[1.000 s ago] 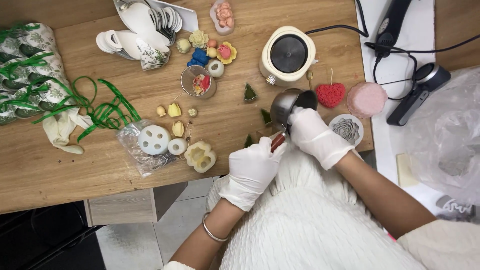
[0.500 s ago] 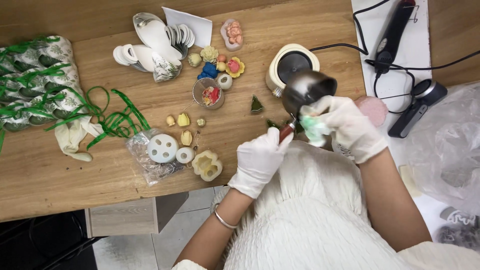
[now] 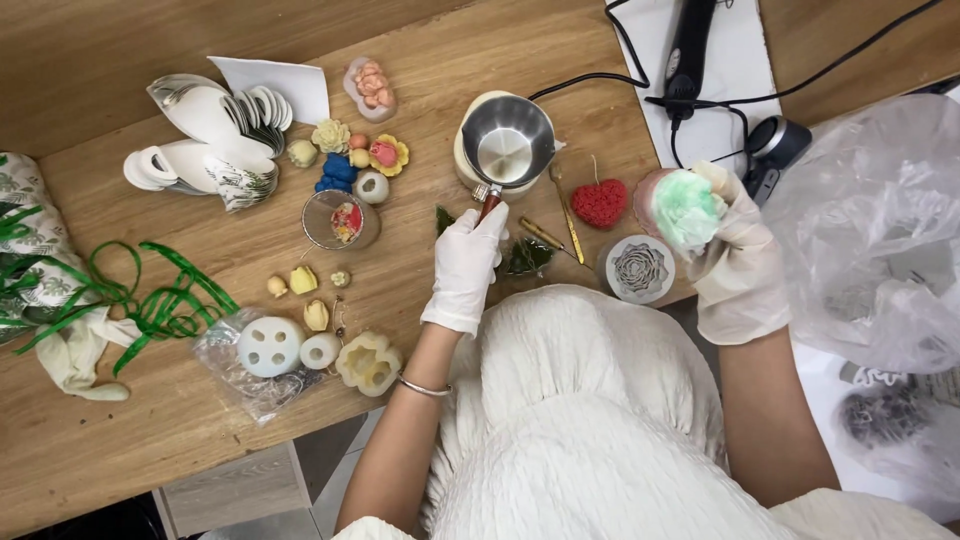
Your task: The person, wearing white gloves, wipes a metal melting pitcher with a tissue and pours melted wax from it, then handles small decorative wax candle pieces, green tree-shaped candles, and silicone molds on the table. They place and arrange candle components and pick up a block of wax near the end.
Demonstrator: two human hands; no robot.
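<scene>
Both my hands wear white gloves. My left hand (image 3: 468, 265) grips the brown handle of a small steel melting pot (image 3: 507, 141), which rests on a cream round warmer (image 3: 466, 165) at the table's middle. My right hand (image 3: 738, 268) holds a crumpled tissue stained green (image 3: 686, 208) over the table's right edge, above a grey flower-shaped mould (image 3: 639, 268). A red heart candle (image 3: 600, 203) and gold tools (image 3: 566, 212) lie between the hands.
Small wax flowers (image 3: 352, 162), a glass cup (image 3: 340, 220), white moulds in a clear bag (image 3: 272, 347), green ribbon (image 3: 150, 300) and stacked white paper shapes (image 3: 205, 135) fill the wooden table's left. A black device with cables (image 3: 692, 50) and a clear plastic bag (image 3: 880, 230) sit on the right.
The steel pot went from held tilted near my chest back onto the warmer. My right hand left the pot and moved right with the green-stained tissue.
</scene>
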